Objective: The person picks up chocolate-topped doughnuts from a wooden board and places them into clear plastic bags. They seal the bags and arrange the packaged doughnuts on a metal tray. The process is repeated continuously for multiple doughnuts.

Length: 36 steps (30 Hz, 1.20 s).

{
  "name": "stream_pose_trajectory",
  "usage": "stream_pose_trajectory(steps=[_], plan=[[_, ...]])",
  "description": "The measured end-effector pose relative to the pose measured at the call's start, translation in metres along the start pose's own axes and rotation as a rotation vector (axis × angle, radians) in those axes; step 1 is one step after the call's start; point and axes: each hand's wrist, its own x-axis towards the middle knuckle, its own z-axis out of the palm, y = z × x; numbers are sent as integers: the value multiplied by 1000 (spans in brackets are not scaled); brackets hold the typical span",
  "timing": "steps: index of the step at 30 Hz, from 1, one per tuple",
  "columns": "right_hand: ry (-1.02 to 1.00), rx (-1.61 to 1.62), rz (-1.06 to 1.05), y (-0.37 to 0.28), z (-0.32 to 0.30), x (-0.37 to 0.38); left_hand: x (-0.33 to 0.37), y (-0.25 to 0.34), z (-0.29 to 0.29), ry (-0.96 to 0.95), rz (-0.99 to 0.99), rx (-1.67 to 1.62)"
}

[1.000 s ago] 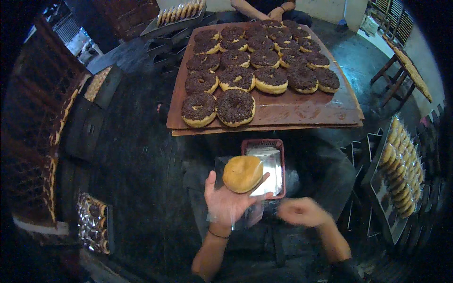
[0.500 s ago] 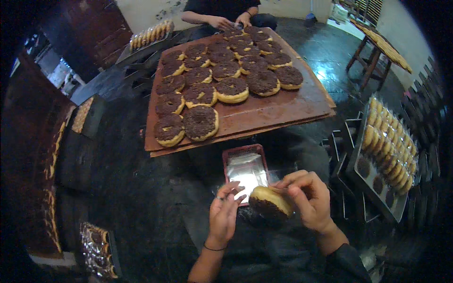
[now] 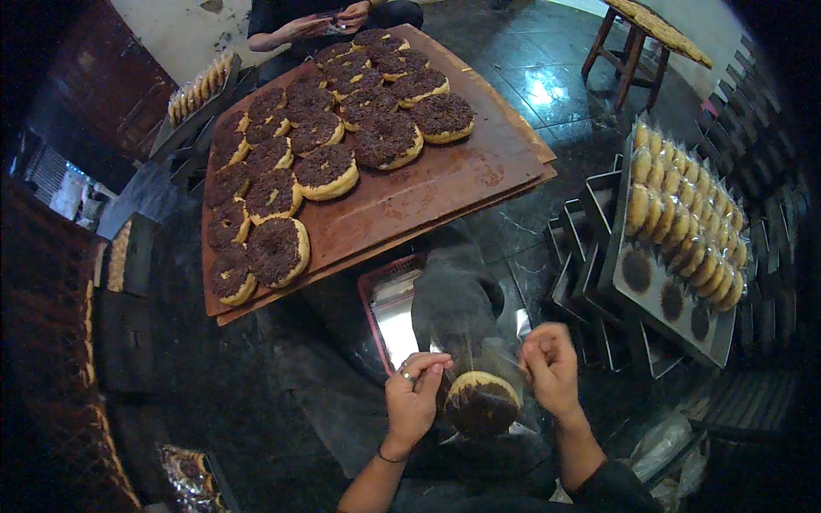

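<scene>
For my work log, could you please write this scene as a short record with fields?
Left hand: pinches one side of a clear bag
Right hand: pinches its other side
Inside bag: one dark-topped doughnut
Ahead: brown board bearing unbagged dark-topped doughnuts
Behind bag: reddish basket, partly hidden
Far right: grey tray with wrapped doughnuts
Beyond board: another person's hands

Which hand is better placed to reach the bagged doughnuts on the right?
Probably the right hand, nearer those bagged doughnuts; the left hand is beyond the chocolate-topped doughnut between them.
</scene>
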Motion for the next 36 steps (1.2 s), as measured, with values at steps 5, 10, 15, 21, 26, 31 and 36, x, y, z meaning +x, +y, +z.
stream_pose_trajectory(steps=[5, 10, 15, 21, 26, 31, 36], plan=[[-64, -38, -11, 2, -4, -4, -2, 3, 12, 89, -30, -320], [-105, 100, 126, -13, -8, -10, -8, 14, 3, 19, -131, -294], [-90, -330, -314, -72, -7, -1, 13, 73, -13, 124, 287, -144], [144, -612, -432, 0, 1, -26, -32, 11, -1, 254, -74, -57], [302, -764, -472, 16, 19, -39, -30, -2, 21, 484, 87, -26], [185, -490, -141, 42, 7, -60, -45, -27, 23, 384, -260, -501], [-150, 170, 82, 25, -30, -67, -47, -7, 25, 103, -294, -523]])
